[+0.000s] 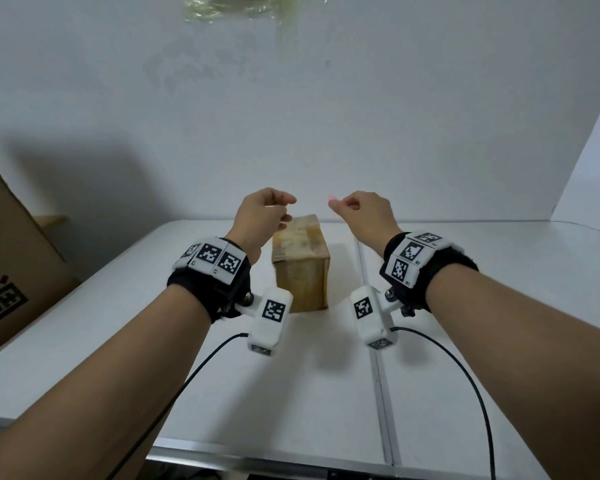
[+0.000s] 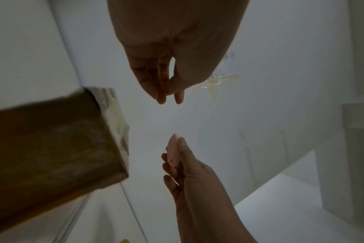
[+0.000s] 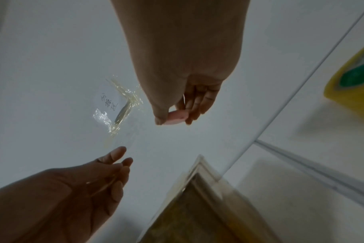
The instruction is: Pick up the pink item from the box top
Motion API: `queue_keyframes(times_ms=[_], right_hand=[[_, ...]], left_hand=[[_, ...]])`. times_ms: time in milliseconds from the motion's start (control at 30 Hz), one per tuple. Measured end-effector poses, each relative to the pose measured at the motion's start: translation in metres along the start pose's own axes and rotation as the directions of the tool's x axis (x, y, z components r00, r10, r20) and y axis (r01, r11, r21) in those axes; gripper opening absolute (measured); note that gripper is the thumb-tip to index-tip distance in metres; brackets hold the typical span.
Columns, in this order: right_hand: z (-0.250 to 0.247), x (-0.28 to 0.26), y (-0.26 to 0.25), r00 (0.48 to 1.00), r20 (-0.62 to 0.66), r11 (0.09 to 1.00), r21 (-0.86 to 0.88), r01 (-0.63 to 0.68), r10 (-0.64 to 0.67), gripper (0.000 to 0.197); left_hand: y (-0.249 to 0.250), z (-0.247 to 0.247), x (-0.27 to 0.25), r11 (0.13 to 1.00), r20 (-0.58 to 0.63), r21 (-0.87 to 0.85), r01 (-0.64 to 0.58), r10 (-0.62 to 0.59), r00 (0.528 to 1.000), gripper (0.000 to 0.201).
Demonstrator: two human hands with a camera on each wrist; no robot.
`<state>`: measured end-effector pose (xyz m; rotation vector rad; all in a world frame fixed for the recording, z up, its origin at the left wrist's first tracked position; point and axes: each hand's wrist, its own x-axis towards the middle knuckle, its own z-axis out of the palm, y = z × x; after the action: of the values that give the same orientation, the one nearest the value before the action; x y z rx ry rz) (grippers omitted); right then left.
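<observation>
While both hands hover above the small brown cardboard box wrapped in clear tape (image 1: 300, 263), the right hand (image 1: 364, 213) pinches a small pink flat piece with rounded ends (image 3: 175, 118) between thumb and fingertips, and the left hand (image 1: 264, 214) has its fingers loosely bent, thumb close to the fingertips. A thin shiny line seems to cross the left palm in the right wrist view; whether the left hand pinches something I cannot tell. The pink piece is in the air, a little behind and to the right of the box top, apart from it and apart from the left hand. To do this well, I think the person should keep the pinch firm but light (the piece is small and smooth, it may slip), and bring the hands close together slowly over the box. The pink piece looks like soft plastic or rubber, pale pink, with a small dark mark on one side. The box stands upright on the white folding table (image 1: 465, 341), and its tape is yellowish and wrinkled. On the white wall behind, a note under crumpled clear tape (image 3: 114, 105) is stuck. A yellow roll of tape (image 3: 355, 85) lies on the table to the right, and a big brown carton (image 1: 11, 271) stands at the left.
</observation>
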<state>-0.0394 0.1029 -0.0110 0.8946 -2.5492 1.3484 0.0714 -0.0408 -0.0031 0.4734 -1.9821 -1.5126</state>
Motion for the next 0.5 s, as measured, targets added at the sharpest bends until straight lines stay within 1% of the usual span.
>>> queue_keyframes(times_ms=[67,133,267,333,400,500], right_hand=[[-0.014,-0.003,0.012,1.0,-0.023,1.0,-0.011,-0.019,0.019,0.06],[-0.025,-0.007,0.028,0.998,-0.026,0.999,-0.02,-0.05,0.049,0.057],[-0.05,-0.017,0.074,0.986,-0.039,0.985,-0.038,-0.166,0.165,0.049],[-0.061,-0.02,0.096,0.973,-0.046,0.971,-0.063,-0.23,0.228,0.049],[-0.071,-0.022,0.114,0.965,-0.047,0.958,-0.117,-0.262,0.258,0.049],[-0.081,-0.025,0.132,0.964,-0.02,0.937,-0.229,-0.263,0.266,0.036]], left_hand=[[0.007,0.018,0.0,1.0,0.023,0.011,-0.018,0.018,1.0,0.03],[0.011,0.037,0.0,1.0,0.055,0.001,-0.026,0.026,0.998,0.03],[0.01,0.082,-0.002,1.0,0.148,-0.013,-0.02,0.021,0.989,0.026],[0.007,0.101,-0.003,1.0,0.198,-0.028,0.006,0.0,0.98,0.026],[0.002,0.117,-0.003,0.998,0.243,-0.032,0.048,-0.039,0.969,0.027],[-0.005,0.133,-0.002,0.993,0.276,-0.044,0.109,-0.093,0.957,0.028]])
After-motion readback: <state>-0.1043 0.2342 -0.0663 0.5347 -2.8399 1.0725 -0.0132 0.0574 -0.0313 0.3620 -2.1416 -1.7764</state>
